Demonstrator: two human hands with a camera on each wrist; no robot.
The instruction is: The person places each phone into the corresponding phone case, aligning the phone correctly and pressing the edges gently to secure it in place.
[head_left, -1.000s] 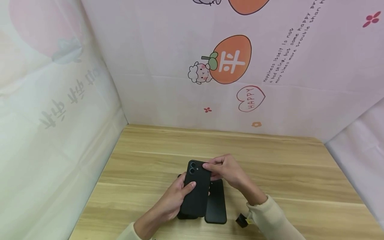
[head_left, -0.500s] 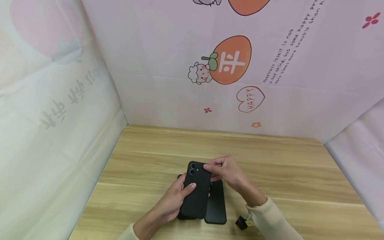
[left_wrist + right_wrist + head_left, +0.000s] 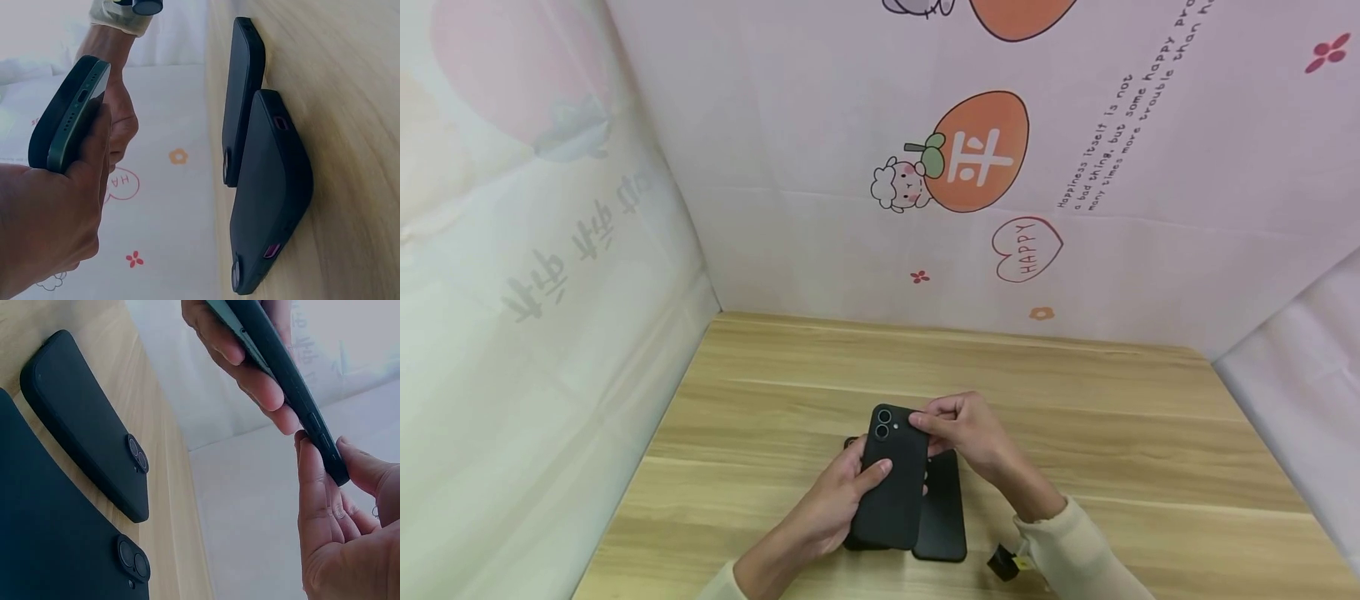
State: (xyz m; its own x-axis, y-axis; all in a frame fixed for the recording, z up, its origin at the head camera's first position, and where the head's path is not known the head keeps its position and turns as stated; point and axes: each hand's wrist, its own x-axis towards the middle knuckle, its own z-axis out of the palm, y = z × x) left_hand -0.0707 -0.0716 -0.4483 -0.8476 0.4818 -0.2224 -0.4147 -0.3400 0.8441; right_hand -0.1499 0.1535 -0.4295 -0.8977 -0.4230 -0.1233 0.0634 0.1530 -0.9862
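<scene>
A smartphone [image 3: 78, 112] with a green frame sits partly in a black phone case [image 3: 891, 496], held camera end away above the table. At the bottom end its frame stands out of the case, as the left wrist view shows. My left hand [image 3: 829, 504] grips phone and case around the long sides, thumb on the back. The right hand [image 3: 966, 429] pinches the case's top right corner between thumb and fingers. Beneath lie two more black phone cases, one at the right [image 3: 943, 517] and one at the left [image 3: 269, 187], mostly covered in the head view. Whether they contain phones, I cannot tell.
The wooden table [image 3: 760, 417] runs back to a printed cloth wall [image 3: 820, 242]. Another cloth wall [image 3: 587, 333] closes the left side. Beside the right sleeve [image 3: 1075, 550] is a small black block [image 3: 1002, 563] with a yellow part.
Both hands and the cased phone have shifted very slightly toward me. The grips look the same, and the cases on the table stay put.
</scene>
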